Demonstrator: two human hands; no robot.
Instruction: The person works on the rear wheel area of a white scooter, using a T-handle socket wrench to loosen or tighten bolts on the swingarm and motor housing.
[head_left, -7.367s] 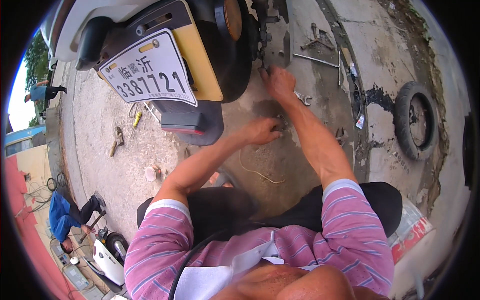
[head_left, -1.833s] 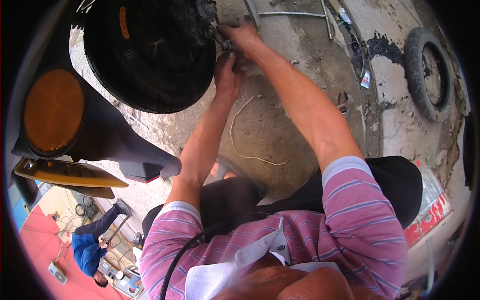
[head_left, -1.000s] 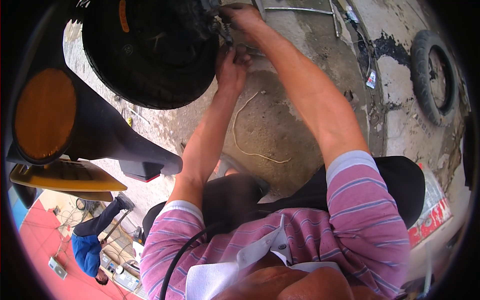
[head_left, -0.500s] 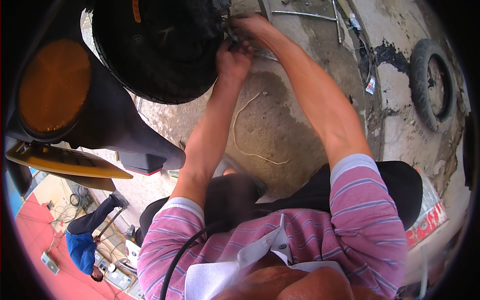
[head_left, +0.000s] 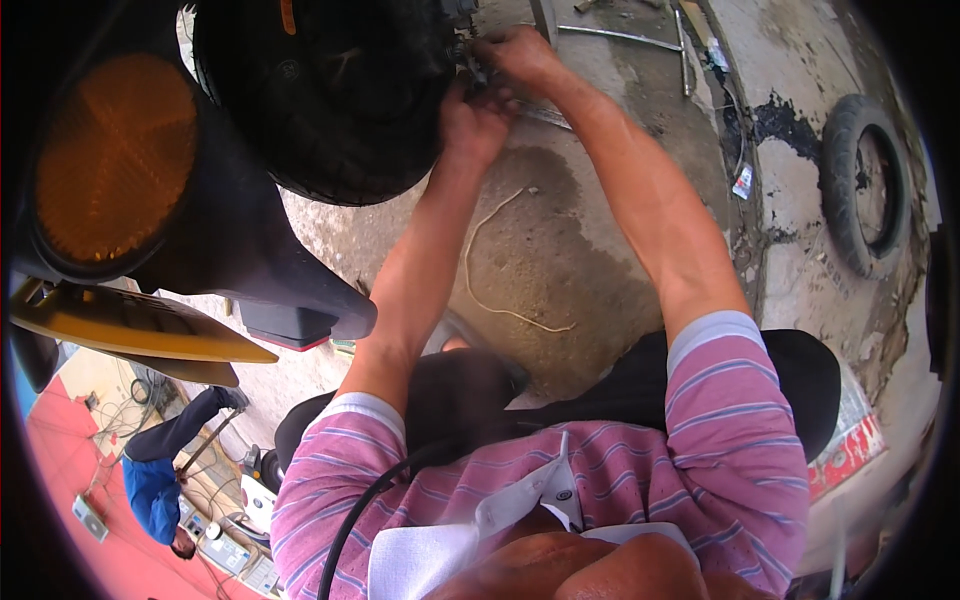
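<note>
A black tyre [head_left: 330,130] of a two-wheeler fills the top left. At its right side is a small metal fitting [head_left: 462,38] with what looks like a spring. My right hand [head_left: 522,60] reaches in from the right, fingers bent and closed at this fitting. Just below it, my left hand [head_left: 476,122] is turned palm up, its fingers curled near the same spot. Both hands seem to grip small dark parts there. Shadow and the fingers themselves hide what these are.
The vehicle's round orange reflector [head_left: 115,160] and yellow plate [head_left: 140,322] crowd the left. A loose tyre [head_left: 835,190] lies at the right. A pale cord [head_left: 468,260] and a metal rod [head_left: 615,38] lie on the ground. Behind at lower left, a person in blue [head_left: 155,495] bends over.
The view has shifted slightly, so the vehicle sits a little further right. Both hands stay at the fitting beside the tyre, with small finger movements.
</note>
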